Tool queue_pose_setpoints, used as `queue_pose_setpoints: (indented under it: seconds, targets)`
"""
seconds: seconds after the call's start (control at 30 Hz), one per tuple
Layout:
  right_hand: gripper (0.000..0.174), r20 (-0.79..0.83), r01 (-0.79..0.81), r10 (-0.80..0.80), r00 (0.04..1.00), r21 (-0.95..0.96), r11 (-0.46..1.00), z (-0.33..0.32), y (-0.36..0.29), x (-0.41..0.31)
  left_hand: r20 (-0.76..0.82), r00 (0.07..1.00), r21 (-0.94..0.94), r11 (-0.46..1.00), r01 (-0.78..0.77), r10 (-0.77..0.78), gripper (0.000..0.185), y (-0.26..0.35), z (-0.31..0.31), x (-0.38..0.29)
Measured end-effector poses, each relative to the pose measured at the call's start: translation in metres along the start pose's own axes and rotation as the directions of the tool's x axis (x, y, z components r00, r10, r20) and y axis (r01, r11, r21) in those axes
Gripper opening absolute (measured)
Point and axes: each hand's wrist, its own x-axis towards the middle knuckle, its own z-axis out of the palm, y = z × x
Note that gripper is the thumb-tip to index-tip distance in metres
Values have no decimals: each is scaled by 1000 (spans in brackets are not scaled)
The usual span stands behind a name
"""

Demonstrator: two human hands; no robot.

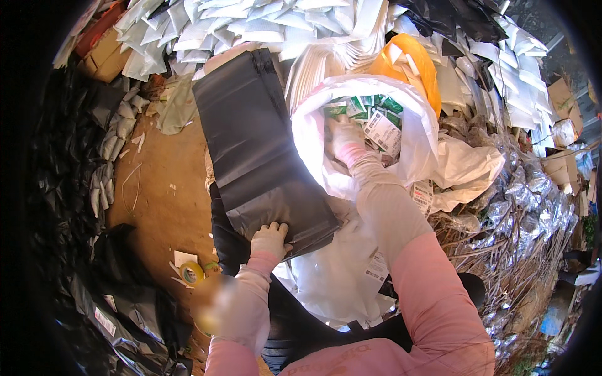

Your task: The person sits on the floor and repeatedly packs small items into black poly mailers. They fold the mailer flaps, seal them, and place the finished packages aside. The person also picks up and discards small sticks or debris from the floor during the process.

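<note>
My left hand point(271, 239), in a pale glove, rests on the near end of a stack of flat black plastic bags point(263, 150), its fingertips pressed on the top bag. The stack slants away over my lap. My right hand point(345, 131), gloved too, reaches into an open white sack point(305, 127) among small green and white packets point(388, 105). Its fingertips are partly hidden among them, so any hold cannot be made out. A white printed label point(383, 133) lies on the packets beside this hand.
White padded envelopes point(263, 30) are heaped ahead, near an orange bag point(425, 61). Filled black bags point(141, 310) lie at left. A yellow tape roll point(191, 273) sits on the brown ground point(160, 197). Bare-rooted stems point(508, 254) with clear plastic-wrapped bundles point(522, 188) lie at right.
</note>
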Motion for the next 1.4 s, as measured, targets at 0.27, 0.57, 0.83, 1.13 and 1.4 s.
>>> queue_pose_setpoints:
  seconds: [0.27,0.57,0.83,1.13,1.4]
  targets:
    - [23,312,-305,46,949,872,384,-1,66,6,-77,997,-279,960,-23,1,34,-14,4,4]
    - [30,200,-252,195,960,314,915,50,59,-43,-94,984,-70,987,143,-150,47,-6,10,-2]
    - [35,36,-220,290,956,742,633,-30,77,-72,-279,954,192,967,170,-112,14,-14,34,18]
    - [37,5,-156,435,900,937,312,-119,27,-108,-479,857,-315,949,33,-189,27,-22,17,-4]
    - [42,317,-299,-64,946,932,204,-41,-108,-237,-91,993,-987,126,-99,70,43,2,-77,-58]
